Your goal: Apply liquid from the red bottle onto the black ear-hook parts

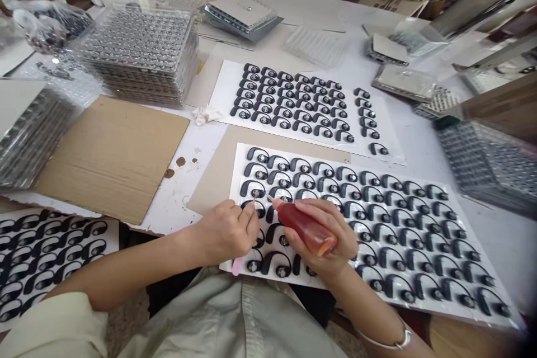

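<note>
A red squeeze bottle (pixel 306 228) tilts nozzle-left above black earhook pieces (pixel 380 229); a thin pink stick (pixel 237 264) slants beside it.

Left forearm (pixel 130 279) runs in from the lower left, right forearm (pixel 381 313) from the lower right; both angle inward toward centre. Left hand (pixel 224 232): back upward, wrist nearly straight, fingers (pixel 247 221) curled inward and pinched closed. Right hand (pixel 323 232): turned inward, fingers (pixel 342 235) wrapped and closed, thumb (pixel 304 210) lying across the top, wrist slightly bent. The two hands are close together at centre of view, just apart, not touching.
</note>
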Demonstrator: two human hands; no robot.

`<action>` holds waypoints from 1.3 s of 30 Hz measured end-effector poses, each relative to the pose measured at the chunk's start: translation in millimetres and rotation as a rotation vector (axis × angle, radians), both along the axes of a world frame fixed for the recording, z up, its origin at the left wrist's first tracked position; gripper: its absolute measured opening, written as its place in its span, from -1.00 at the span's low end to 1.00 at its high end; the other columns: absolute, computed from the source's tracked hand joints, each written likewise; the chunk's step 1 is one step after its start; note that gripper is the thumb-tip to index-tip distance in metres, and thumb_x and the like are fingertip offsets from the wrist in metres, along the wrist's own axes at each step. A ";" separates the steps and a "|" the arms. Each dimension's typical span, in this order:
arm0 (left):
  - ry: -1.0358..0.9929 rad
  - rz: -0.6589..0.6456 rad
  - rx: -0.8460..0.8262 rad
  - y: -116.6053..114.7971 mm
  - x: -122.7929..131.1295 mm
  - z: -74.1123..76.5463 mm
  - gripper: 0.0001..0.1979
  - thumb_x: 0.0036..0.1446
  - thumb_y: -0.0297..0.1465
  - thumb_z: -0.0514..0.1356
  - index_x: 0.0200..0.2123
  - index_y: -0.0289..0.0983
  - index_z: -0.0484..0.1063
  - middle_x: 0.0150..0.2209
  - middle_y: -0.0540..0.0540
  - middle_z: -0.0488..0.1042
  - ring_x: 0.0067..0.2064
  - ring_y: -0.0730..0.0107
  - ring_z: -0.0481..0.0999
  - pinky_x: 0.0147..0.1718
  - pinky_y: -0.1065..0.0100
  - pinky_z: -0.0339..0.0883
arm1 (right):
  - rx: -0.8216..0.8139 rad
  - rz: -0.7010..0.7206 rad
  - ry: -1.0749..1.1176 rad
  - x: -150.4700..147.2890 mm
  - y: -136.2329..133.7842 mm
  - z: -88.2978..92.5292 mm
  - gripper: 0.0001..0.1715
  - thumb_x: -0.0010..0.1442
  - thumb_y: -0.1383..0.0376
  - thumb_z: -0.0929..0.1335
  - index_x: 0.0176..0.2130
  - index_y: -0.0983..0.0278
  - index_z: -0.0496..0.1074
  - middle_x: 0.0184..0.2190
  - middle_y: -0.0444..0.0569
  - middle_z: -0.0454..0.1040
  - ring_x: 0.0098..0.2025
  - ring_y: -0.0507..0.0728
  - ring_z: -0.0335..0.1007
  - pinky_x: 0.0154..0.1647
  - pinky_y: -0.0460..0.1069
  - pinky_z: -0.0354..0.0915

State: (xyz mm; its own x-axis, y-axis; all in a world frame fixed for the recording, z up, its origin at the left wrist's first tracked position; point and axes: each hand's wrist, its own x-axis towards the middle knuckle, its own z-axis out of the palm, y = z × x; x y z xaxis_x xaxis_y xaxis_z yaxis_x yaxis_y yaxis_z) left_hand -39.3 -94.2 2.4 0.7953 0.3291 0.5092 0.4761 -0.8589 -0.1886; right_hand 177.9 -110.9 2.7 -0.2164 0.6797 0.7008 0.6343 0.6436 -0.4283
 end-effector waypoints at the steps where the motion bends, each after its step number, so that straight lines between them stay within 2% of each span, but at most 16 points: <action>1: 0.004 -0.001 -0.006 -0.1 0.0 0.2 -0.90 0.13 -0.62 0.13 -0.27 -0.52 0.42 -0.27 -0.38 0.56 -0.46 0.28 0.51 -0.55 0.30 0.36 | 0.000 0.009 -0.003 -0.9 0.5 0.5 -0.50 0.01 0.32 0.47 -0.03 0.26 0.41 -0.28 0.05 0.49 -0.27 0.16 0.44 -0.36 0.05 0.46; 10: -0.018 0.001 -0.016 0.6 0.9 -1.1 -0.89 0.14 -0.61 0.11 -0.29 -0.51 0.43 -0.28 -0.39 0.56 -0.47 0.29 0.51 -0.56 0.31 0.35 | -0.013 0.029 -0.026 -5.4 5.0 1.8 -0.55 0.03 0.32 0.47 -0.06 0.31 0.41 -0.30 0.06 0.49 -0.27 0.15 0.45 -0.32 0.03 0.47; 19: -0.003 0.014 -0.038 -0.1 0.0 -2.7 -0.88 0.16 -0.60 0.10 -0.27 -0.50 0.43 -0.24 -0.39 0.56 -0.45 0.31 0.52 -0.53 0.31 0.38 | -0.047 0.025 -0.042 -5.9 5.8 2.6 -0.56 0.03 0.28 0.47 -0.06 0.23 0.41 -0.28 0.04 0.50 -0.29 0.15 0.47 -0.35 0.04 0.48; 25: -0.019 0.007 -0.035 0.2 1.3 -1.0 -0.90 0.13 -0.60 0.14 -0.29 -0.52 0.44 -0.28 -0.39 0.56 -0.47 0.29 0.51 -0.55 0.31 0.38 | -0.043 0.016 -0.036 -5.1 4.7 0.7 -0.59 0.04 0.32 0.46 -0.08 0.24 0.41 -0.30 0.03 0.50 -0.30 0.14 0.47 -0.36 0.03 0.48; 39: 0.002 0.008 -0.018 0.3 -0.3 0.8 -0.88 0.19 -0.60 0.10 -0.28 -0.51 0.43 -0.27 -0.38 0.56 -0.45 0.31 0.52 -0.52 0.32 0.39 | -0.044 0.009 -0.029 -2.6 2.5 -0.9 -0.57 0.02 0.32 0.47 -0.08 0.23 0.41 -0.31 0.01 0.50 -0.31 0.14 0.47 -0.38 0.03 0.47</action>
State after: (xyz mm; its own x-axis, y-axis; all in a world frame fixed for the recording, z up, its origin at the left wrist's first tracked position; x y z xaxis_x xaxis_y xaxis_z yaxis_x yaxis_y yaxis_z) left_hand -39.6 -93.9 3.2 0.7937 0.3442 0.5016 0.4823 -0.8585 -0.1740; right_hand 175.4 -108.4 1.8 -0.2428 0.7074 0.6638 0.6411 0.6306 -0.4375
